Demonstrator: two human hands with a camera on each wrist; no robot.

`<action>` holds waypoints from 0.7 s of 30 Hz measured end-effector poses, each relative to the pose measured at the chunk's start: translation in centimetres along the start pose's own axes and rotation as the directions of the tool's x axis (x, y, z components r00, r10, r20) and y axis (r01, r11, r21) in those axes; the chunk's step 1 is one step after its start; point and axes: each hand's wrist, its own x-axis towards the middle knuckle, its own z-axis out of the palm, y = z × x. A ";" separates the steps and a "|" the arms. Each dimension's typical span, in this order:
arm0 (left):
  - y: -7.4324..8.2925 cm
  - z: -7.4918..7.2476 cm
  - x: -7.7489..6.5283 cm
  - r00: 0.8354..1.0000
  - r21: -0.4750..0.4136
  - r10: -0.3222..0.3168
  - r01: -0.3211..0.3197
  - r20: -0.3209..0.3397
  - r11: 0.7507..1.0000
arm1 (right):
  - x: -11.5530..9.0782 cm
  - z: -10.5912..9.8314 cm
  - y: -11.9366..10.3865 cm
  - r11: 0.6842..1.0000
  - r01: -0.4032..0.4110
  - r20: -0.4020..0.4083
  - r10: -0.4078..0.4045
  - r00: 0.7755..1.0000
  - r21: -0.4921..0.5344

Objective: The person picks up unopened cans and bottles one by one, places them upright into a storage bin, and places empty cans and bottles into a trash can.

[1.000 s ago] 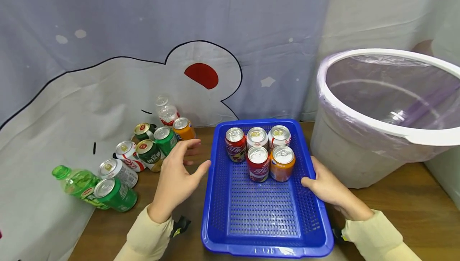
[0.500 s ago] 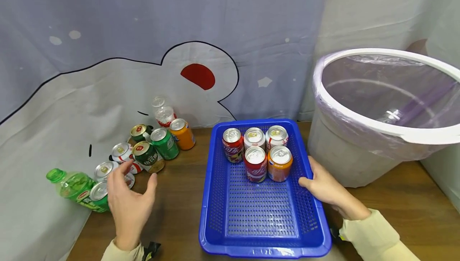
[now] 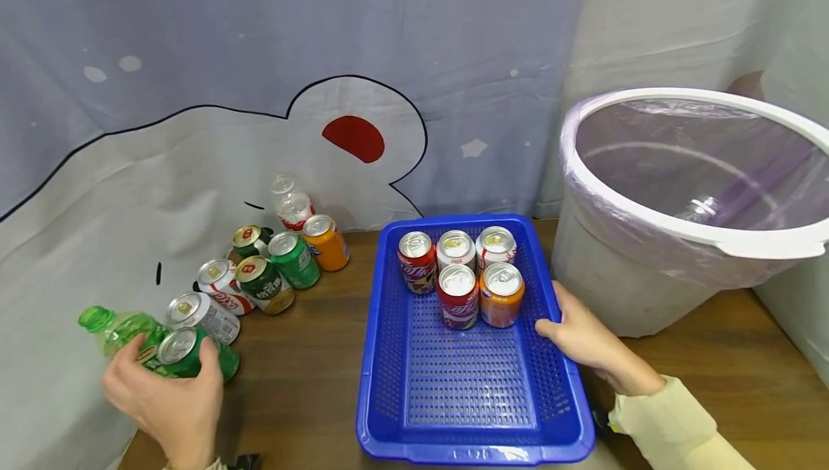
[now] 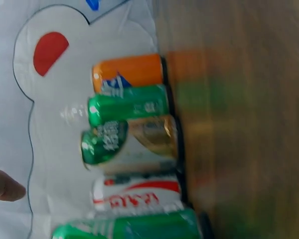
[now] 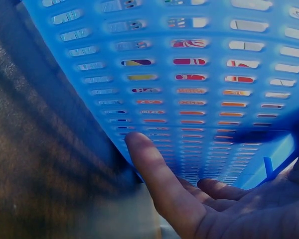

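My left hand [image 3: 170, 401] hovers at the near side of a green can [image 3: 188, 353], its thumb and fingers spread apart around the can's upper part; contact cannot be made out. That green can [image 4: 134, 226] also shows at the bottom of the blurred left wrist view, apart from the visible fingertip. Beside it lie a green plastic bottle [image 3: 123, 332] and a silver can [image 3: 210, 317]. My right hand [image 3: 589, 337] grips the right rim of a blue plastic basket [image 3: 476, 448], thumb over the edge and fingers beneath. Inside the basket stand several cans, among them an orange can [image 3: 501, 304].
Behind the left hand, several more cans stand against the curtain, including a red-white can [image 3: 225, 286], a dark green can [image 3: 264, 286] and an orange can [image 3: 327, 243]. A clear bottle [image 3: 293, 204] is behind them. A white lined bin [image 3: 622, 268] stands right of the basket.
My left hand has moved left and down, from beside the basket to the green can near the bottle. My right hand keeps its hold on the basket rim.
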 end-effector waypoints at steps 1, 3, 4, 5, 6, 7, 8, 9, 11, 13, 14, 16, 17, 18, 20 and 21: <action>-0.3 0.0 0.0 1.000 0.003 -0.019 0.019 -0.012 1.000 | -0.1 0.0 0.0 1.000 0.000 -0.001 0.000 1.000 0.003; -0.8 0.1 0.1 0.997 0.014 -0.075 0.075 -0.026 0.997 | -0.2 0.0 -0.1 1.000 -0.003 -0.004 0.003 1.000 0.008; -1.0 0.1 0.1 0.994 0.017 -0.105 0.105 -0.033 0.994 | -0.2 0.0 0.0 1.000 -0.002 -0.003 0.002 1.000 0.008; -1.2 0.1 0.1 0.990 0.023 -0.137 0.138 -0.035 0.990 | -0.2 0.0 -0.1 1.000 -0.002 -0.001 0.002 1.000 0.012; -1.3 0.1 0.0 0.986 0.030 -0.162 0.163 -0.035 0.986 | -0.2 0.0 0.0 1.000 -0.004 -0.002 0.004 1.000 0.014; -1.4 0.2 0.0 0.982 0.036 -0.184 0.185 -0.035 0.982 | -0.2 0.1 0.0 1.000 -0.005 -0.002 0.005 1.000 0.015; -1.5 0.2 0.0 0.978 0.042 -0.204 0.205 -0.033 0.978 | -0.1 0.1 0.0 1.000 -0.003 -0.003 0.003 1.000 0.014; -1.6 0.3 -0.1 0.975 0.049 -0.219 0.220 -0.029 0.974 | -0.1 0.1 0.1 1.000 0.000 -0.002 0.000 1.000 0.012; -1.8 0.4 -0.2 0.972 0.065 -0.235 0.236 -0.019 0.970 | -0.1 0.1 0.1 1.000 -0.003 -0.001 0.003 1.000 0.013; -1.9 0.5 -0.3 0.971 0.071 -0.237 0.237 -0.015 0.969 | -0.2 0.1 0.1 1.000 -0.008 -0.001 0.008 1.000 0.017; -2.0 0.6 -0.4 0.972 0.073 -0.236 0.236 -0.014 0.969 | -0.2 0.1 0.1 1.000 -0.010 0.000 0.010 1.000 0.019; -2.2 0.7 -0.5 0.974 0.068 -0.226 0.227 -0.018 0.971 | -0.2 0.1 0.0 1.000 -0.013 0.000 0.013 1.000 0.024; -2.2 0.8 -0.5 0.975 0.065 -0.222 0.223 -0.022 0.973 | -0.2 0.1 0.0 1.000 -0.013 -0.001 0.013 1.000 0.025; -2.3 0.8 -0.5 0.975 0.062 -0.221 0.222 -0.024 0.973 | -0.2 0.1 -0.1 1.000 -0.013 -0.001 0.013 1.000 0.026; -2.3 0.9 -0.6 0.972 0.063 -0.235 0.236 -0.015 0.970 | -0.2 0.1 -0.1 1.000 -0.010 -0.001 0.010 1.000 0.025; -2.3 1.0 -0.6 0.969 0.062 -0.245 0.245 -0.008 0.968 | -0.2 0.1 -0.1 1.000 -0.010 -0.001 0.010 1.000 0.024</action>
